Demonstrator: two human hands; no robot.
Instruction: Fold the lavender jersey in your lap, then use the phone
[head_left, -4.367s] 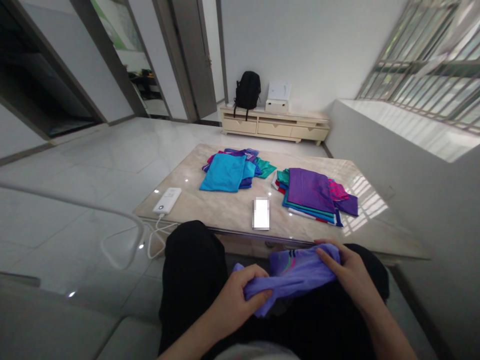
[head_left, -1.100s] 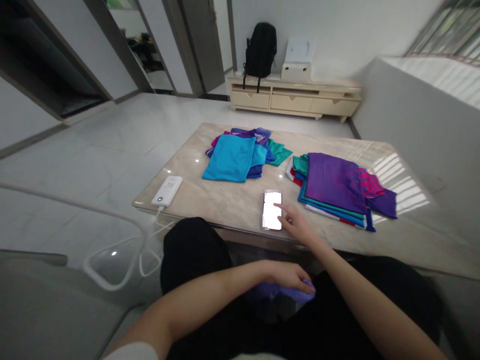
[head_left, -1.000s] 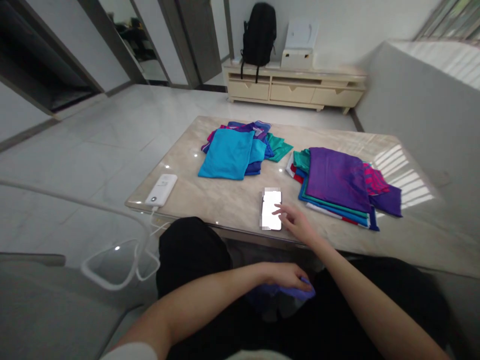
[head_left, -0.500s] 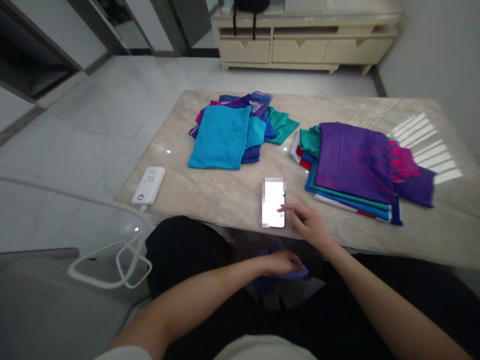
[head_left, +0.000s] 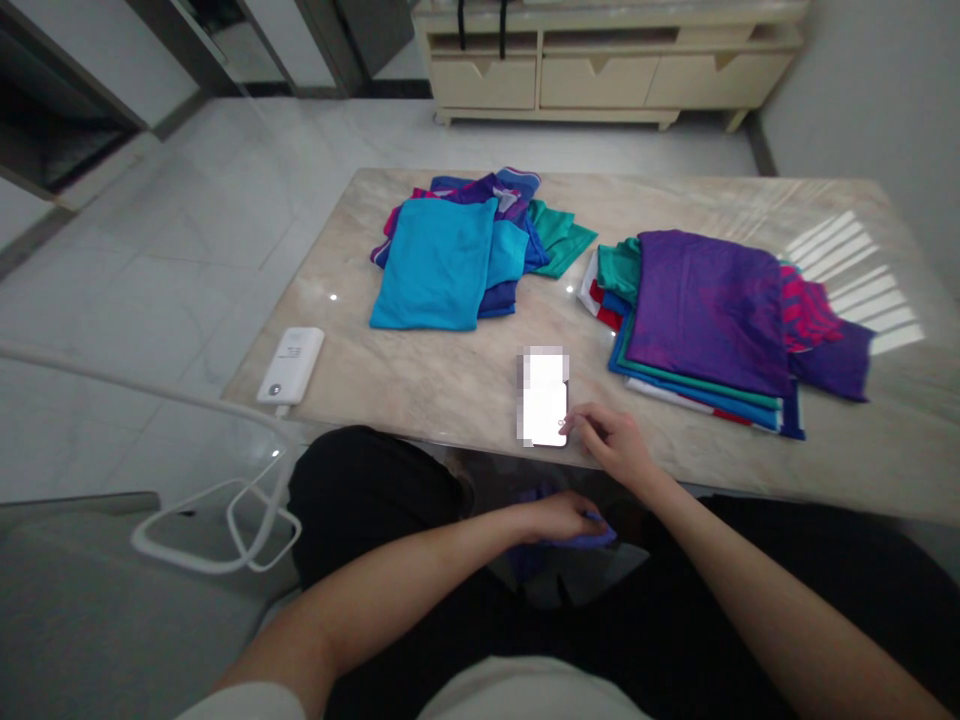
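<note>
I sit at a low marble table [head_left: 420,385]. My right hand [head_left: 615,445] rests at the table's near edge, fingers curled, fingertips touching the lower right corner of a lit phone [head_left: 544,398]. My left hand [head_left: 559,518] lies in my lap, closed over a crumpled purple garment [head_left: 592,538] between my knees. A stack of folded clothes topped with purple [head_left: 705,305] sits at the right, just beyond my right hand. A looser pile topped with a blue shirt [head_left: 442,260] lies further back at centre.
A white power bank [head_left: 291,364] lies at the table's left edge, its white cable [head_left: 217,520] looping down to the floor. A cream cabinet [head_left: 600,80] stands against the far wall. Grey wall to the right, sofa cushion at lower left.
Earlier both hands held the purple garment in my lap. My right hand then reached to the phone and has slid down to its lower right corner. My view tilted downward.
</note>
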